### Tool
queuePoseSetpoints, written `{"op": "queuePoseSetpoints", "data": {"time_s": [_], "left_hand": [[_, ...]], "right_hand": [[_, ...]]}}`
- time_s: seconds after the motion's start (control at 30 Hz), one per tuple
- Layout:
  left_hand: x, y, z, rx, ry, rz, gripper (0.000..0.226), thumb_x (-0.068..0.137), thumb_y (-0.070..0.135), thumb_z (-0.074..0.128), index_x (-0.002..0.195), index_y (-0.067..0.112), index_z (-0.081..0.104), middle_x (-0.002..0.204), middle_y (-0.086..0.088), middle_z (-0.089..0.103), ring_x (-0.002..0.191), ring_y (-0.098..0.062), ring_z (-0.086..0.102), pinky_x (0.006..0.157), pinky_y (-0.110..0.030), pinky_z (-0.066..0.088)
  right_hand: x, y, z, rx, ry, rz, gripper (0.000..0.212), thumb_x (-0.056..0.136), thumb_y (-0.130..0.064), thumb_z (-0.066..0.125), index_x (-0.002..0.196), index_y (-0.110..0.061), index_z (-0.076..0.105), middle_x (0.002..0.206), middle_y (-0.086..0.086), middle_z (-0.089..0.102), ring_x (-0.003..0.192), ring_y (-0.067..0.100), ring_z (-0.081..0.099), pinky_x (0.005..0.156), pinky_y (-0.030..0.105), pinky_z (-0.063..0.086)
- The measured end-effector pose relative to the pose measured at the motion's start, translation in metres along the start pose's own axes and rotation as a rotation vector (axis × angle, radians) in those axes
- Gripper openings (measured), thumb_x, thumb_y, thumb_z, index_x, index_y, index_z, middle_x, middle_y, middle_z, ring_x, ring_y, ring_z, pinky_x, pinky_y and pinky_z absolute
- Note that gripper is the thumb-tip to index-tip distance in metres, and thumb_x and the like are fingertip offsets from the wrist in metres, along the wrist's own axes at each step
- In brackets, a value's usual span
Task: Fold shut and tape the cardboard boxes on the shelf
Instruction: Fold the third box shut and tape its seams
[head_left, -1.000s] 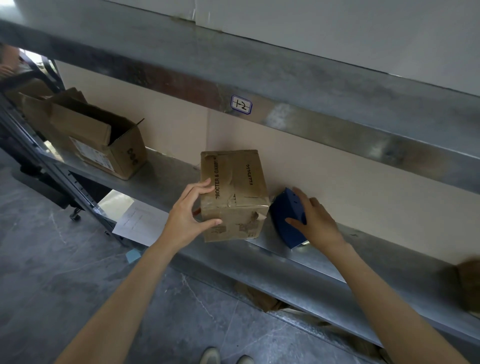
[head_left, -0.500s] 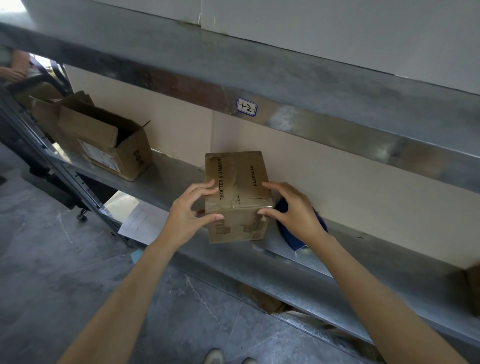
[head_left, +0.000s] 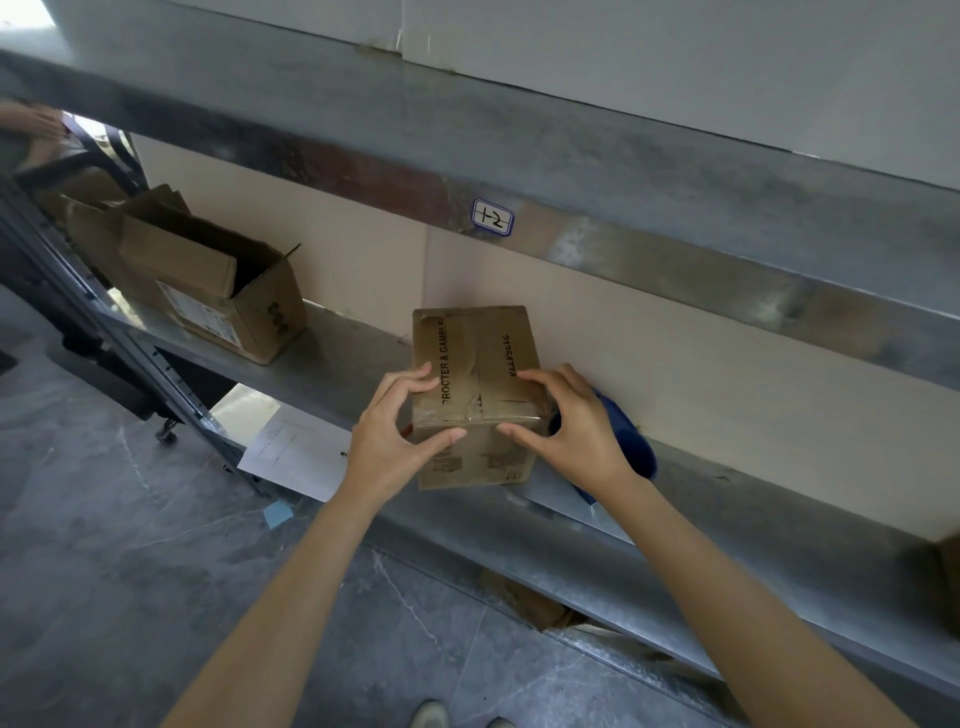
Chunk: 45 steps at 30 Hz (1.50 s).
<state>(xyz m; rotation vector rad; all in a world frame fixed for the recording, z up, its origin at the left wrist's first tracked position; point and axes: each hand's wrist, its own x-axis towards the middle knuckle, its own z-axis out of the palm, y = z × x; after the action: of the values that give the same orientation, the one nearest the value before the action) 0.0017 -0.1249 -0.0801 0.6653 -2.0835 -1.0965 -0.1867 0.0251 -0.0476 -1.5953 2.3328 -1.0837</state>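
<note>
Cardboard of the small box (head_left: 475, 364) is brown, worn and scuffed. It has black print on its top, and shiny clear tape runs along the closed flaps. The box is almost a cube and it stands at the front edge of the grey metal shelf (head_left: 727, 545), near the middle of its length. A blue plastic tool (head_left: 631, 447) with a rounded shape lies just beside the box on its right, partly hidden behind the right hand (head_left: 576, 431). Far toward the left end of the shelf sits a bigger open box (head_left: 208, 291) with its flaps up. A white label (head_left: 492, 218) sticks on the steel beam above. The left hand (head_left: 389, 441) and the right hand grip the near top edge of the small box, one at each corner. The fingers lie curled over the top and the thumbs press on the front face.
</note>
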Motion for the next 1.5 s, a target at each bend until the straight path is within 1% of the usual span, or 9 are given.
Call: {"op": "queuePoseSetpoints", "data": {"time_s": [0.1,0.33,0.43,0.57,0.73,0.9,1.03,1.27,1.5], "left_hand": [[-0.002,0.006,0.007,0.065,0.068,0.004,0.067,0.066,0.065,0.077,0.118,0.027,0.059,0.134,0.024,0.050,0.127,0.002,0.048,0.092,-0.034,0.055],[-0.007,0.008,0.016,0.088,0.109,-0.010,0.062,0.071,0.055,0.079,0.121,0.030,0.055,0.137,0.026,0.047,0.128,0.005,0.045,0.089,-0.011,0.041],[-0.005,0.007,0.013,0.043,0.080,-0.006,0.061,0.072,0.049,0.082,0.123,0.028,0.056,0.137,0.023,0.048,0.130,0.003,0.045,0.094,-0.019,0.046],[0.002,0.002,-0.017,-0.138,-0.199,-0.084,0.062,0.073,0.033,0.084,0.130,0.032,0.059,0.141,0.022,0.046,0.135,-0.001,0.041,0.098,-0.044,0.054],[0.020,-0.003,-0.043,-0.108,-0.413,-0.134,0.065,0.072,0.027,0.084,0.131,0.040,0.060,0.142,0.027,0.046,0.135,0.004,0.039,0.112,-0.041,0.038],[0.017,-0.003,-0.039,-0.092,-0.381,-0.113,0.060,0.075,0.023,0.081,0.129,0.039,0.060,0.138,0.029,0.048,0.133,0.004,0.042,0.113,-0.037,0.038],[0.016,0.001,-0.037,-0.118,-0.343,-0.133,0.053,0.074,0.037,0.080,0.124,0.038,0.063,0.136,0.026,0.051,0.132,0.003,0.044,0.113,-0.038,0.038],[0.002,0.016,0.008,0.003,0.107,-0.050,0.030,0.082,0.008,0.072,0.110,0.017,0.068,0.127,0.010,0.060,0.117,0.012,0.051,0.098,-0.036,0.054],[0.004,0.007,-0.004,-0.089,-0.001,-0.053,0.029,0.092,0.008,0.067,0.118,0.020,0.069,0.131,0.013,0.059,0.122,0.004,0.052,0.098,-0.037,0.055]], "right_hand": [[0.001,-0.004,0.003,-0.043,-0.016,0.022,0.081,0.069,-0.064,0.073,0.135,-0.022,0.052,0.120,-0.003,0.049,0.111,0.015,0.048,0.093,0.029,0.046],[0.001,-0.009,0.013,-0.086,0.082,0.028,0.076,0.070,-0.058,0.077,0.130,-0.014,0.058,0.118,0.004,0.049,0.109,0.021,0.048,0.089,0.031,0.048],[0.003,-0.011,0.014,-0.136,0.080,0.029,0.079,0.071,-0.061,0.074,0.131,-0.014,0.057,0.118,0.004,0.049,0.110,0.020,0.047,0.089,0.030,0.046],[0.005,-0.001,-0.003,-0.077,-0.098,0.023,0.090,0.066,-0.077,0.060,0.140,-0.026,0.047,0.116,-0.009,0.041,0.109,0.011,0.044,0.090,0.026,0.044],[0.010,0.016,-0.021,-0.003,-0.216,-0.019,0.074,0.075,-0.059,0.066,0.141,-0.032,0.047,0.110,-0.020,0.043,0.107,0.004,0.043,0.095,0.026,0.043],[0.008,0.013,-0.021,0.045,-0.222,-0.008,0.074,0.073,-0.061,0.065,0.140,-0.033,0.049,0.108,-0.029,0.042,0.105,-0.001,0.045,0.093,0.019,0.040],[0.008,0.010,-0.024,0.060,-0.204,0.000,0.065,0.082,-0.067,0.058,0.139,-0.035,0.050,0.111,-0.024,0.047,0.108,-0.002,0.048,0.092,0.019,0.042],[0.008,-0.010,-0.002,0.002,0.046,0.030,0.049,0.087,-0.032,0.069,0.133,-0.015,0.060,0.100,-0.007,0.051,0.089,0.006,0.050,0.078,0.020,0.043],[0.007,-0.006,-0.006,0.072,0.048,0.028,0.043,0.095,-0.026,0.062,0.136,-0.016,0.056,0.092,-0.006,0.051,0.079,-0.001,0.047,0.075,0.019,0.040]]}}
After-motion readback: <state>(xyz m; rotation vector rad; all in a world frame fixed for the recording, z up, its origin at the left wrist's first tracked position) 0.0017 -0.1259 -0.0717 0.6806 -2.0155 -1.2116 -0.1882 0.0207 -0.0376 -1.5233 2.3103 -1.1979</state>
